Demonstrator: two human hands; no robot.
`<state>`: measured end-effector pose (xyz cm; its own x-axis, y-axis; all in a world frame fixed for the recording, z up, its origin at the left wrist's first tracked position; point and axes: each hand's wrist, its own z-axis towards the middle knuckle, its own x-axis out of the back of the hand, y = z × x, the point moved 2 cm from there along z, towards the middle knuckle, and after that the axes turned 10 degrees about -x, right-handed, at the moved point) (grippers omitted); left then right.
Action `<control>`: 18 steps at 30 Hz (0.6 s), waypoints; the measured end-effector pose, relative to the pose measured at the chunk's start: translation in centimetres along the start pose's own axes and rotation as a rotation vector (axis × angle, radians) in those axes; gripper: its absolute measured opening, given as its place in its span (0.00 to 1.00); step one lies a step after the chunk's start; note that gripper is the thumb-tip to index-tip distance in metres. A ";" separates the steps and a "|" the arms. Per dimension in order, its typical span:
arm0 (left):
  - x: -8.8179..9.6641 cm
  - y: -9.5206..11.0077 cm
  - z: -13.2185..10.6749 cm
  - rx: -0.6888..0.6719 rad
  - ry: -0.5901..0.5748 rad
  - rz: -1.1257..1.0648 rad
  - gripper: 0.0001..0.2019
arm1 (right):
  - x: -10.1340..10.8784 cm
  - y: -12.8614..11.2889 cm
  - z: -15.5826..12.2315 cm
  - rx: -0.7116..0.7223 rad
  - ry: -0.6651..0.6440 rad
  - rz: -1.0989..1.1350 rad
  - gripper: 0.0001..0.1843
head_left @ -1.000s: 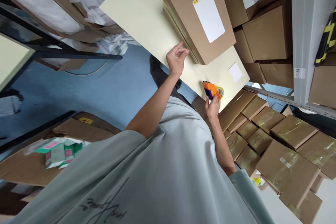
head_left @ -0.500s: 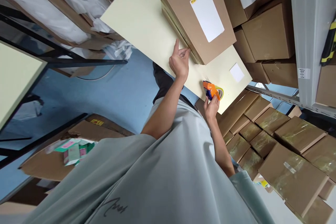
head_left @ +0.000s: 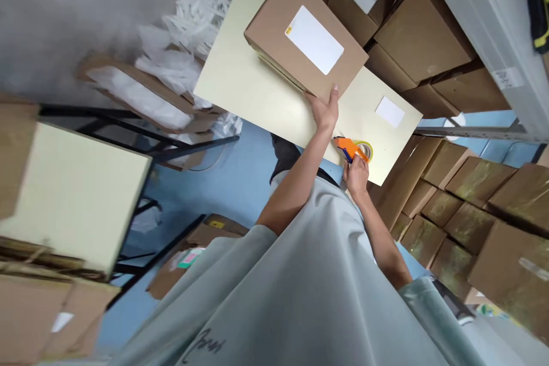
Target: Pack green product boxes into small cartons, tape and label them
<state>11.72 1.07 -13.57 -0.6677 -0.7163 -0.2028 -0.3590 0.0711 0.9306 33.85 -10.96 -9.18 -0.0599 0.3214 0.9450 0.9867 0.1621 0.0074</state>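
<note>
A brown cardboard box (head_left: 274,34) with a white label (head_left: 314,40) lies on a pale yellow table (head_left: 240,86). My left hand (head_left: 326,111) grips the box's near corner, thumb up on its edge. To the right, my right hand (head_left: 357,174) is closed round the handle of an orange tape dispenser (head_left: 352,148), which holds a roll of clear tape and rests on the table near its front edge. A small white label (head_left: 389,111) lies flat on the table beyond the dispenser.
Stacked brown cartons (head_left: 429,40) stand behind the table, and taped cartons (head_left: 463,194) are piled at the right. A second pale table (head_left: 72,194) on a black frame stands at the left, with white packing material (head_left: 171,68) in open boxes beyond. The floor (head_left: 231,183) is blue.
My left hand moved from beside the box's long edge to its near corner and closed on it. The view swung round to the left. My right hand stayed on the tape dispenser.
</note>
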 end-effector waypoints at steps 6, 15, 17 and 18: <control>8.2 1.5 0.1 -0.057 -0.096 0.151 0.49 | -0.6 -2.8 -1.2 0.230 -0.101 0.018 0.22; 11.9 3.1 -0.6 0.012 -0.212 0.405 0.41 | -0.4 -0.1 -2.8 0.295 -0.016 0.030 0.25; 11.8 3.0 -0.7 0.027 -0.215 0.409 0.40 | -0.1 4.0 -3.1 0.265 0.021 0.005 0.23; 11.8 2.9 -0.7 0.036 -0.216 0.408 0.41 | 0.0 6.0 -3.0 0.240 0.039 -0.011 0.23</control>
<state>3.24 -7.64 -13.04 -0.8782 -0.4641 0.1153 -0.0589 0.3442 0.9371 40.25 -12.78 -8.19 -0.0598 0.2829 0.9573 0.9216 0.3840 -0.0559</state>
